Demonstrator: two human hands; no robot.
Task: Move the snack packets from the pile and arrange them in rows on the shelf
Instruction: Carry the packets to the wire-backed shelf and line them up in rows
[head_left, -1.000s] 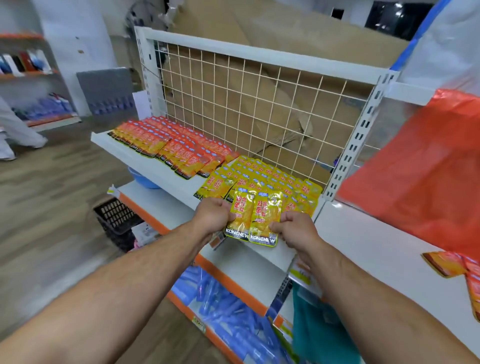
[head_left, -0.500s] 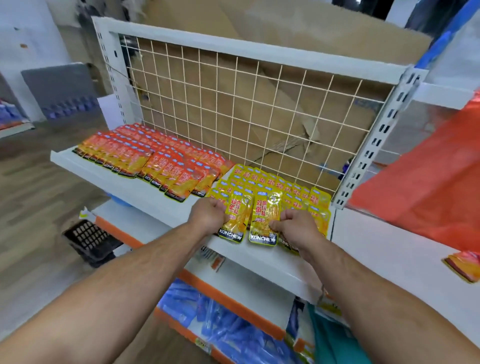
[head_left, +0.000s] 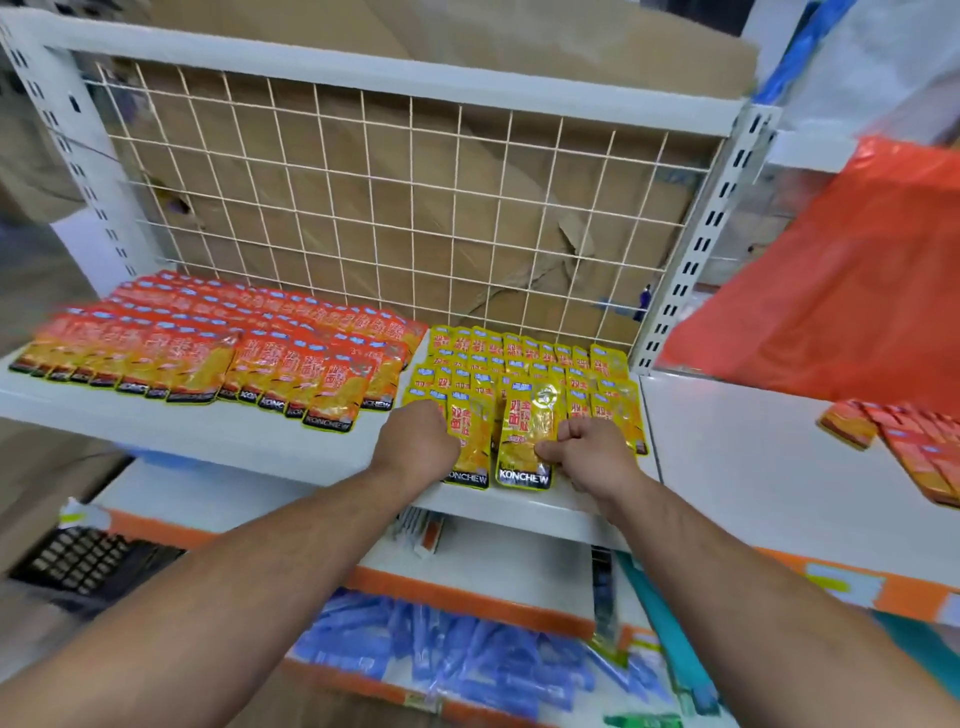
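Yellow snack packets (head_left: 524, 364) lie in overlapping rows on the right part of the white shelf (head_left: 291, 441). Orange-red packets (head_left: 249, 353) fill the left part in rows. At the front edge lie two yellow packets. My left hand (head_left: 415, 441) has curled fingers on the left front packet (head_left: 470, 452). My right hand (head_left: 592, 452) pinches the right front packet (head_left: 524, 441) at its right side. Both packets lie flat on the shelf.
A wire grid back panel (head_left: 395, 208) with cardboard behind it closes the shelf. A red plastic bag (head_left: 841, 280) and a pile of orange packets (head_left: 904, 447) sit on the adjoining shelf to the right. Lower shelves hold blue packets (head_left: 457, 660). A black crate (head_left: 72, 561) stands below left.
Both hands have pushed the two front yellow packets further onto the shelf, from overhanging its edge to lying on it. The view has swung left and closer.
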